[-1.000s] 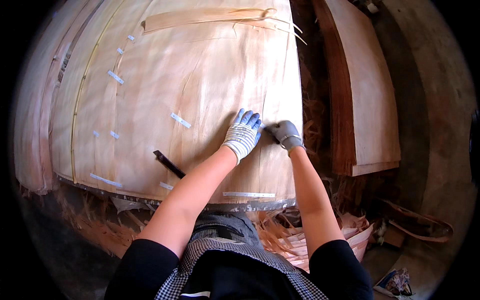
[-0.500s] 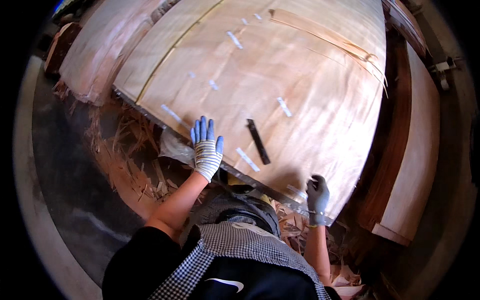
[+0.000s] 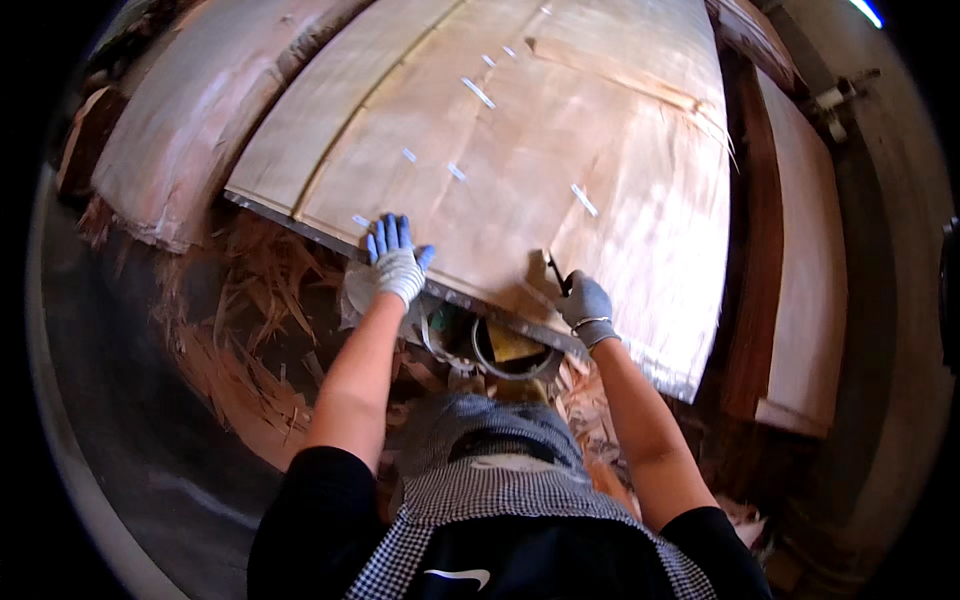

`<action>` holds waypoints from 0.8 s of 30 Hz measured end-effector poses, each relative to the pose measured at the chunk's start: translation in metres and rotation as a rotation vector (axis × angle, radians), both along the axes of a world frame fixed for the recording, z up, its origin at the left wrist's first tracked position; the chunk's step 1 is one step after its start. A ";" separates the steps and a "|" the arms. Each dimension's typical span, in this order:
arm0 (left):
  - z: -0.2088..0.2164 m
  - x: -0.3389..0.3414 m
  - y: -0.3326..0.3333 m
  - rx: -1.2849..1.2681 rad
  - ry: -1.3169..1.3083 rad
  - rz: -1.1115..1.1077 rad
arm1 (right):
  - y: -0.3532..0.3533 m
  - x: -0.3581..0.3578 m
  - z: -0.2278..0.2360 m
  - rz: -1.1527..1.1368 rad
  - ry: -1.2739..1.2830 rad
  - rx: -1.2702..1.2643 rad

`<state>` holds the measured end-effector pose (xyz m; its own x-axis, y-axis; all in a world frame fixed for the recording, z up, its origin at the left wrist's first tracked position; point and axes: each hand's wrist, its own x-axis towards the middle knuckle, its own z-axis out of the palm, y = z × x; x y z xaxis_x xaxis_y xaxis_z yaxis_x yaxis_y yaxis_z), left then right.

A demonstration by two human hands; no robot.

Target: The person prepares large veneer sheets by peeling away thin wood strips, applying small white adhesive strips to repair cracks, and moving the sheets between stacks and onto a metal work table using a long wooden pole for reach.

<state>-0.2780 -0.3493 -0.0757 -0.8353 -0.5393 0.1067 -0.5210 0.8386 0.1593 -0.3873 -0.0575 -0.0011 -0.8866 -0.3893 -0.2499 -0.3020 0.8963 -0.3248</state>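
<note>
A broad pale wood veneer sheet (image 3: 450, 220) lies before me on a stack, with short white tape strips (image 3: 584, 200) stuck across it. My left hand (image 3: 397, 262), in a striped glove with blue fingers, rests flat near the front edge, fingers stretched out, by another tape strip (image 3: 361, 221). In a grey glove, my right hand (image 3: 587, 304) is closed around a slim black strip-shaped tool (image 3: 556, 268). Its far end points away from me, at the sheet's surface; whether it touches the wood I cannot tell.
Other wood stacks stand at the left (image 3: 200, 130) and right (image 3: 800, 240). Torn veneer scraps (image 3: 250, 400) cover the floor below the front edge. A round metal rim (image 3: 510, 372) shows between my body and the stack. A loose veneer strip (image 3: 620, 72) lies farther back.
The black tool lay loose on the sheet; now my right hand grips it, having moved left and farther in. My left hand stays flat near the edge. The whole view has shifted.
</note>
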 end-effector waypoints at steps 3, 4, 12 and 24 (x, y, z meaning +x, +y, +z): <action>0.007 -0.002 -0.017 -0.064 -0.016 -0.001 | 0.051 0.034 0.019 -0.122 0.017 -0.141; 0.009 0.004 -0.027 -0.152 0.090 0.098 | 0.075 0.050 0.018 -0.172 0.016 -0.203; 0.024 -0.034 0.079 0.148 0.354 -0.048 | 0.225 0.149 0.021 -0.663 -0.096 -0.502; 0.035 -0.060 0.261 -0.047 0.116 -0.398 | 0.416 0.174 0.011 -0.609 -0.079 -0.214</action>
